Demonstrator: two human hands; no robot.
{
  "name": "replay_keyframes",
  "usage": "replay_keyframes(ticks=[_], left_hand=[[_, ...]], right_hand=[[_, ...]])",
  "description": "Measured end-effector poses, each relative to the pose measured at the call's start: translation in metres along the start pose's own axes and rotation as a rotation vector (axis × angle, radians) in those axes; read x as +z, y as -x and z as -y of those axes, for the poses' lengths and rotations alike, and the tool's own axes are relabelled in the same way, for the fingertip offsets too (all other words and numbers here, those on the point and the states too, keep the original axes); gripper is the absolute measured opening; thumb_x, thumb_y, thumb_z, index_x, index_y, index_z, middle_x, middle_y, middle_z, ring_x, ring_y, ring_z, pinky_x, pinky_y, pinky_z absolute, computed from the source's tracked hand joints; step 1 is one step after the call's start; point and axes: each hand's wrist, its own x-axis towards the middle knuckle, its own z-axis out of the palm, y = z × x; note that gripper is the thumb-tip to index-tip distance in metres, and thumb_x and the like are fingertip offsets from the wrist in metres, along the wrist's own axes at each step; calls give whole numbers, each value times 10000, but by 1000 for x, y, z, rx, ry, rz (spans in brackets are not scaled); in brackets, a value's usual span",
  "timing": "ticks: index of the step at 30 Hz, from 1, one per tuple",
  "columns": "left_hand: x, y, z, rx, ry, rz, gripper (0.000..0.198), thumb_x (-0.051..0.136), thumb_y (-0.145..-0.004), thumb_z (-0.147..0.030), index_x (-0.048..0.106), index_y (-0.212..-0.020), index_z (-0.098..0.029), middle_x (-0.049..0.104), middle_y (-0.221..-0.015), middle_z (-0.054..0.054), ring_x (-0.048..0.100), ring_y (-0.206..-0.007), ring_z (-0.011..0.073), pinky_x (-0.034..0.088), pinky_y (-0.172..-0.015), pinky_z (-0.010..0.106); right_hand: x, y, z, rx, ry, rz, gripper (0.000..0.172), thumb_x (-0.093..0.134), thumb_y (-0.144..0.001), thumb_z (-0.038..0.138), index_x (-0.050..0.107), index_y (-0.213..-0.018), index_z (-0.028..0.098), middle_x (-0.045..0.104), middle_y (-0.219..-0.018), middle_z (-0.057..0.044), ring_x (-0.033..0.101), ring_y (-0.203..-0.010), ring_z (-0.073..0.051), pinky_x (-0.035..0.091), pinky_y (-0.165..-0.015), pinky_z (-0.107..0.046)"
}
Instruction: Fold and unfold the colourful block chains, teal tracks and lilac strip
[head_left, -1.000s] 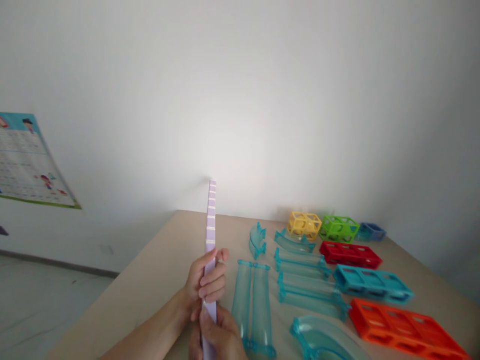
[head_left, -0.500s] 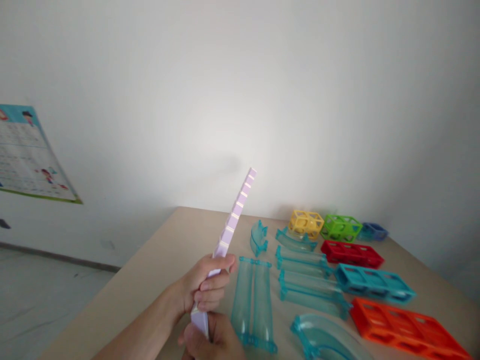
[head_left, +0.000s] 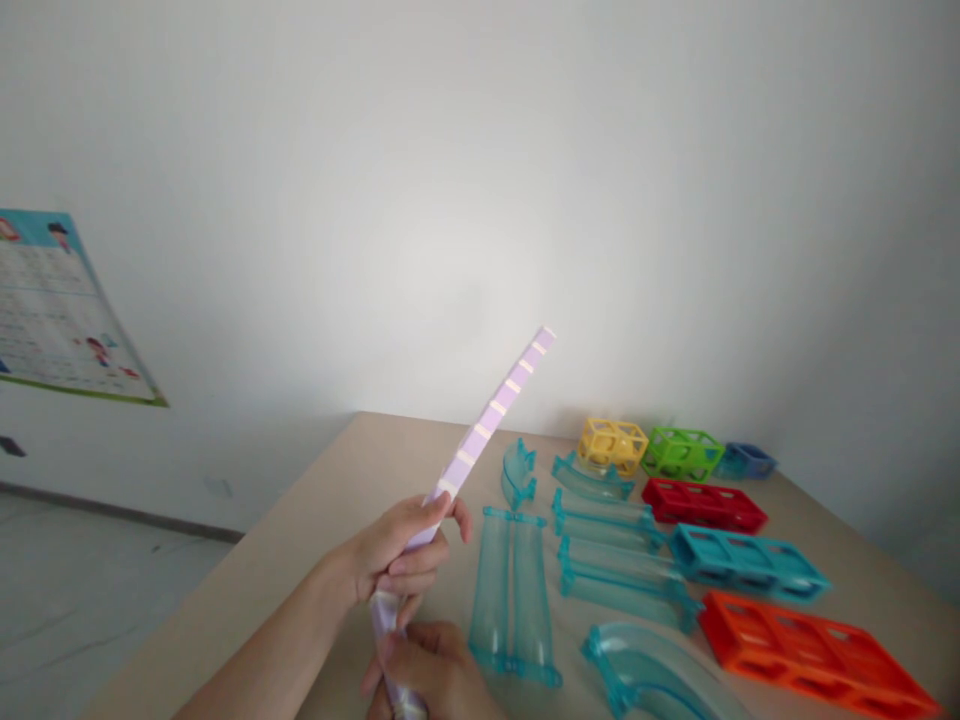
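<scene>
A long lilac strip [head_left: 491,415] with pale cross bands rises from my hands and leans up to the right, its top end near the wall. My left hand [head_left: 397,555] is wrapped round its lower part. Below it, my right hand [head_left: 427,670] is closed on the strip's bottom end at the frame's lower edge. Both hands hover over the near left part of the beige table [head_left: 315,540]. Just right of my hands lies a pair of straight clear teal track pieces [head_left: 514,600].
More teal track pieces [head_left: 622,585], straight and curved, lie in the table's middle. To the right are orange [head_left: 810,650], teal [head_left: 746,565] and red [head_left: 701,505] frame blocks, with yellow [head_left: 611,445], green [head_left: 679,452] and blue [head_left: 746,460] ones behind. A poster [head_left: 52,310] hangs on the left wall.
The lilac strip has swung from upright to leaning right. My left hand turned with it, and my right hand stayed closed on the bottom end.
</scene>
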Motion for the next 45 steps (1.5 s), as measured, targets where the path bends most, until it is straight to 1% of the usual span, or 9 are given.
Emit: replay_keyframes(ticks=[12, 17, 23, 25, 29, 33, 38, 42, 45], left_hand=[[4, -6, 12, 220, -355, -173, 538, 537, -750, -681, 544, -883, -160, 373, -333, -119, 224, -206, 34, 234, -244, 130], [5, -15, 19, 338, -443, -307, 654, 500, -661, -781, 540, -864, -161, 371, -344, -115, 283, -272, 52, 352, -342, 176], [4, -17, 6, 761, -236, -686, 590, 358, -766, -772, 490, -825, -199, 323, -355, -108, 308, -322, 91, 395, -378, 214], [4, -17, 2, 850, -182, -757, 545, 348, -800, -738, 472, -812, -208, 332, -372, -98, 333, -341, 97, 388, -385, 206], [5, -19, 4, 865, -150, -810, 493, 336, -835, -699, 447, -802, -219, 351, -392, -88, 393, -376, 110, 410, -424, 210], [3, -23, 7, 821, -207, -869, 479, 374, -828, -691, 449, -811, -219, 380, -409, -85, 416, -382, 118, 421, -426, 226], [2, -20, 9, 812, -273, -815, 453, 441, -846, -634, 485, -954, -195, 520, -522, -44, 503, -475, 126, 426, -468, 222], [6, -17, 13, 672, -282, -567, 483, 560, -874, -442, 405, -1264, -205, 646, -852, 37, 592, -650, 144, 479, -591, 262], [9, -17, 13, 629, -185, -436, 583, 617, -848, -362, 362, -1348, -202, 627, -844, 42, 584, -625, 149, 472, -560, 269]], right_hand=[[16, 15, 21, 92, 121, -326, 206, 573, -683, 272, 496, -516, 178, 451, -297, 33, 368, -218, -77, 187, -284, -142], [17, 29, 41, 79, 326, -483, 109, 566, -594, 137, 517, -674, 191, 437, -315, 93, 390, -203, -95, 211, -223, -136], [0, 34, 62, -324, 41, -418, 363, 640, -644, 304, 600, -955, 119, 641, -743, -31, 577, -453, -126, 486, -354, -237], [-6, 31, 63, -505, 93, -472, 344, 669, -695, 367, 620, -918, 110, 619, -714, -30, 573, -531, -131, 503, -424, -239], [-15, 25, 55, -686, 353, -609, 287, 639, -799, 413, 637, -832, 127, 577, -599, 3, 523, -519, -113, 457, -482, -220], [-21, 25, 45, -750, 555, -636, 234, 609, -843, 374, 651, -870, 145, 635, -703, -28, 566, -611, -129, 451, -538, -216], [-25, 23, 47, -808, 453, -658, 239, 615, -846, 375, 634, -908, 145, 633, -699, -24, 571, -596, -127, 475, -537, -226], [-25, 22, 55, -904, 265, -702, 261, 654, -817, 375, 615, -951, 155, 659, -778, -39, 574, -590, -126, 500, -522, -244], [-24, 25, 55, -957, 247, -657, 190, 667, -809, 332, 614, -900, 173, 640, -778, -27, 559, -598, -123, 500, -528, -249]])
